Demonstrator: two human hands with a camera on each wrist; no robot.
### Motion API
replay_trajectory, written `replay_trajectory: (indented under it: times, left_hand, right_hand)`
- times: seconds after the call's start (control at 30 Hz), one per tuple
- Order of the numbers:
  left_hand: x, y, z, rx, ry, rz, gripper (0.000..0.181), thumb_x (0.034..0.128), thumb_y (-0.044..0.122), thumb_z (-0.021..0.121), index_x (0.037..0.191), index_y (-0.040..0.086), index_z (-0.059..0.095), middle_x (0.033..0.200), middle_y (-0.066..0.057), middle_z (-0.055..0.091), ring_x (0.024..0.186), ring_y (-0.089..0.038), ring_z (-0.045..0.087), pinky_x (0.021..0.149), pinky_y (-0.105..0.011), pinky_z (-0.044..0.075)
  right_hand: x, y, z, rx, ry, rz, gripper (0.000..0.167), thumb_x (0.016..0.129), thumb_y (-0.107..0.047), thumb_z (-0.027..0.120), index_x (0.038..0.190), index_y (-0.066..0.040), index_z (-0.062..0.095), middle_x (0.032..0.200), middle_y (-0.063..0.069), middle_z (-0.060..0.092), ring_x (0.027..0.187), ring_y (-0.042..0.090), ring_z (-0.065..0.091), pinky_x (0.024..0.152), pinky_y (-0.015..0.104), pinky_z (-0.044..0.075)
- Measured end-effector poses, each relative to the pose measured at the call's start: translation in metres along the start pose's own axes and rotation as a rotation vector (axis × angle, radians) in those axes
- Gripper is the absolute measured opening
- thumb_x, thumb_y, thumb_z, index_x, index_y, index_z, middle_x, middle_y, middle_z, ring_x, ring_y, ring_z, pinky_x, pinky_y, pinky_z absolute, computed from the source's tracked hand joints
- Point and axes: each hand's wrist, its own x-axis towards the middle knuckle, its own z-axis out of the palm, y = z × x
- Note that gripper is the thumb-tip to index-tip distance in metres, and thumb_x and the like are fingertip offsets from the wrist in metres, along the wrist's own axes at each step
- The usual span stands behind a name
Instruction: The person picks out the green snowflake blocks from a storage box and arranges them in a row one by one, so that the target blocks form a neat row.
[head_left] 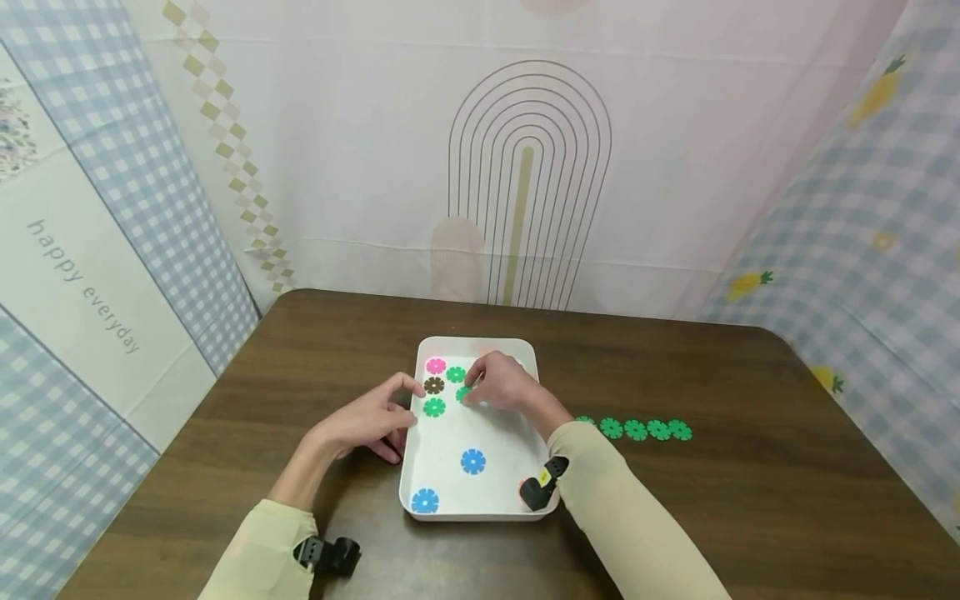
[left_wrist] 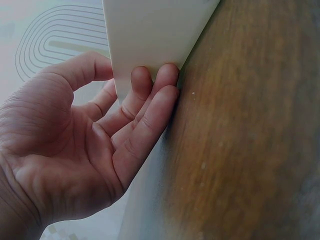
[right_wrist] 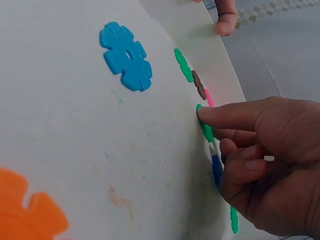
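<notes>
A white tray [head_left: 510, 433] stands on the table. My left hand [head_left: 375, 417] grips its left side, with thumb [left_wrist: 92, 67] at the rim and curled fingers [left_wrist: 150, 117] against the outer wall. Over the tray's far part, my right hand [head_left: 504, 382] pinches a green notched disc [right_wrist: 207, 131] close to the tray floor. Beside it lie another green disc [head_left: 456, 374], a pink disc [head_left: 436, 366], a brown disc [head_left: 433, 386] and a nearer green disc [head_left: 434, 407]. A blue disc [right_wrist: 217, 170] is partly hidden behind the right fingers.
Two blue discs lie nearer, one mid-tray [head_left: 472, 462] and one in the near left corner [head_left: 424, 501]. An orange disc [right_wrist: 25, 215] is partly covered by the right wrist camera in the head view. Right of the tray, several green discs [head_left: 635, 430] form a row on the brown table [head_left: 750, 500].
</notes>
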Motion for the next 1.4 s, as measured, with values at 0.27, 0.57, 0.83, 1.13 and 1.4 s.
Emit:
replay_trajectory:
  times: [0.27,0.57,0.83,1.13,1.4]
  left_hand:
    - [-0.001,0.001,0.0,-0.009,-0.003,-0.003,0.043,0.0998,0.01,0.058,0.139,0.011,0.041,0.089,-0.012,0.067,0.066,-0.018,0.064,0.059,-0.033,0.062]
    - [-0.002,0.002,0.002,-0.009,-0.004,0.001,0.044,0.0995,0.011,0.059,0.14,0.011,0.041,0.089,-0.012,0.067,0.065,-0.018,0.065,0.06,-0.033,0.062]
    - [-0.002,0.002,0.002,-0.012,-0.002,0.001,0.044,0.0997,0.011,0.059,0.14,0.011,0.041,0.09,-0.012,0.068,0.065,-0.018,0.065,0.059,-0.033,0.062]
    - [-0.001,0.002,0.002,-0.003,0.002,0.001,0.044,0.0999,0.011,0.059,0.14,0.011,0.041,0.09,-0.012,0.067,0.066,-0.019,0.065,0.06,-0.034,0.062]
    - [-0.002,0.002,0.001,0.008,0.007,-0.009,0.044,0.0997,0.011,0.059,0.14,0.013,0.042,0.088,-0.012,0.066,0.065,-0.019,0.063,0.061,-0.034,0.062]
  right_hand:
    - [-0.002,-0.006,0.0,-0.034,-0.014,-0.044,0.025,0.086,-0.009,0.086,0.101,-0.012,0.066,0.089,0.004,0.06,0.08,0.018,0.054,0.066,0.028,0.042]
    - [-0.002,-0.012,0.0,-0.088,-0.023,-0.068,0.023,0.088,-0.008,0.084,0.103,-0.017,0.069,0.099,0.004,0.067,0.084,0.02,0.06,0.067,0.029,0.047]
    - [-0.004,-0.014,-0.004,-0.054,-0.035,-0.082,0.022,0.087,-0.009,0.085,0.105,-0.015,0.074,0.089,0.004,0.067,0.075,0.018,0.059,0.063,0.028,0.045]
    - [-0.01,-0.015,-0.017,0.03,-0.044,-0.069,0.025,0.089,-0.013,0.084,0.112,-0.016,0.074,0.091,0.006,0.07,0.077,0.02,0.061,0.065,0.029,0.048]
    - [-0.018,-0.017,-0.034,0.118,-0.015,-0.083,0.029,0.092,-0.013,0.082,0.12,-0.014,0.072,0.091,0.006,0.069,0.085,0.029,0.066,0.066,0.028,0.052]
